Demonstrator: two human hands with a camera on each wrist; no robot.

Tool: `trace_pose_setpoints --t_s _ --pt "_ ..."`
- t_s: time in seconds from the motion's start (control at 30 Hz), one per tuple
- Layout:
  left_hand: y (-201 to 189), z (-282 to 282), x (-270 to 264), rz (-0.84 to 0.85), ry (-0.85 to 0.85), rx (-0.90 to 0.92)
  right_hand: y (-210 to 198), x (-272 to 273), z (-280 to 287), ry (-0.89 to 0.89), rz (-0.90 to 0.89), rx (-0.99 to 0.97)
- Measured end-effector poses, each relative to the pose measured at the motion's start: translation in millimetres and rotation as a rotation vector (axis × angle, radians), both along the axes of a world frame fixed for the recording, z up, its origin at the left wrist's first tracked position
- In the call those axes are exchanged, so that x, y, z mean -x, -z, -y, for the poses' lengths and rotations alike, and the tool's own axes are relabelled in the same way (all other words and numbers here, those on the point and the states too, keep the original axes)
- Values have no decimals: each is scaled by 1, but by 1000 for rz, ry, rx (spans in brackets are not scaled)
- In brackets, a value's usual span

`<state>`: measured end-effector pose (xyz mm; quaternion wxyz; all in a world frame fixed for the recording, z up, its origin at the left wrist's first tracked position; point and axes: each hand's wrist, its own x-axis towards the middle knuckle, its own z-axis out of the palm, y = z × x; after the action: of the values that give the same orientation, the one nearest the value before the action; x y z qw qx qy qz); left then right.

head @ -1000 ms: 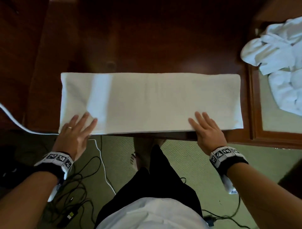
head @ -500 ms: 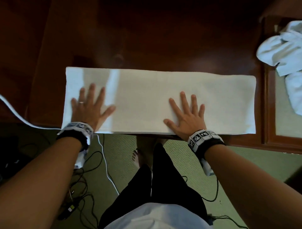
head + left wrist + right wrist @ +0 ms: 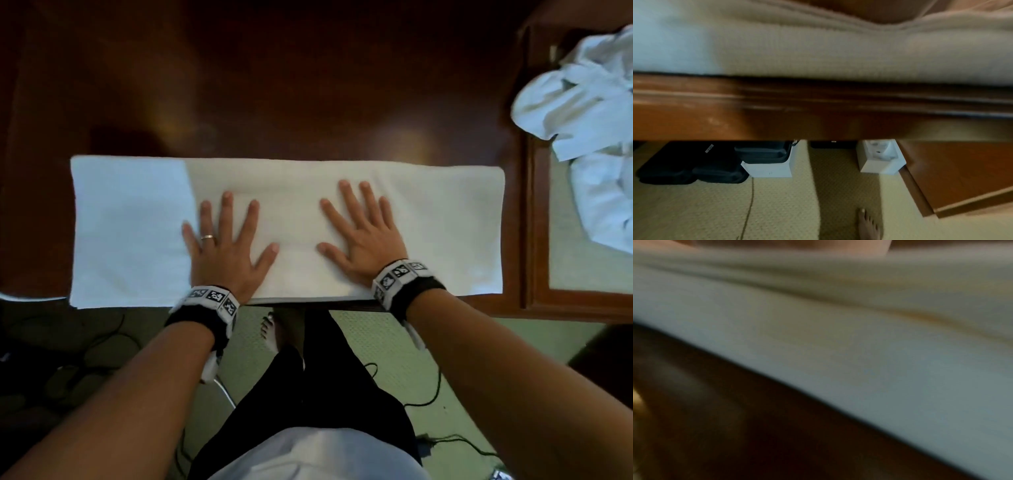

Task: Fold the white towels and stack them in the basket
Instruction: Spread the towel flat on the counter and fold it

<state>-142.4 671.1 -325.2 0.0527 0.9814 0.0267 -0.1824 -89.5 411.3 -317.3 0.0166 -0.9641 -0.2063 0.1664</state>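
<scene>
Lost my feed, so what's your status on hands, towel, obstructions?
Both hands, left hand and right hand, flat on long folded towel. Unfolded pile waits right. Nothing blocking.

A dark polished wooden table [image 3: 308,85] carries a long folded white cloth towel [image 3: 445,233] lying flat along its near edge, directly beneath the spread fingers [image 3: 226,209].

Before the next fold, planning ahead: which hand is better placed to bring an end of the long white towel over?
Right hand, probably. Both hands lie flat mid-towel, but it sits nearer its end of the long white towel than the left hand.
</scene>
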Motion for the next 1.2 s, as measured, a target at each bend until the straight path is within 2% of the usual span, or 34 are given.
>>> trace_pose_setpoints --t_s 0.07,0.13,0.2,0.3,0.37,0.43,0.47,0.5,0.6,0.67,0.77,0.83,0.93,1.07,1.2 --pt "3 -2 1 28 14 -3 2 -10 57 145 1 15" --pt "4 0 0 44 17 4 -1 -18 109 363 -19 38" --pt "5 2 -1 48 16 2 -4 -22 138 528 -27 50" --pt "6 2 -2 47 14 1 -7 -21 125 576 18 37" --pt "6 2 -1 56 13 7 -8 -8 99 460 52 -15" --pt "5 2 -2 61 12 10 -4 12 85 270 3 -21" --pt "5 2 -2 59 12 9 -2 21 89 242 -21 -6" --pt "6 1 -2 58 11 7 -1 28 99 283 -34 7" --pt "6 2 -2 61 8 2 -4 43 139 579 -43 28" --pt "6 2 -3 54 6 13 -9 50 151 663 -38 9" --pt "3 1 -5 27 5 14 -15 45 152 751 95 -193" --pt "0 -1 -8 -15 2 -12 -24 34 153 920 187 -333" --pt "-5 -1 -12 -99 1 -42 -34 20 162 1180 42 -318" --pt "-13 4 -15 -168 -20 -51 -38 10 167 1266 -125 -330" --pt "-20 11 -18 -170 -49 -44 -34 5 179 1337 -292 -450"
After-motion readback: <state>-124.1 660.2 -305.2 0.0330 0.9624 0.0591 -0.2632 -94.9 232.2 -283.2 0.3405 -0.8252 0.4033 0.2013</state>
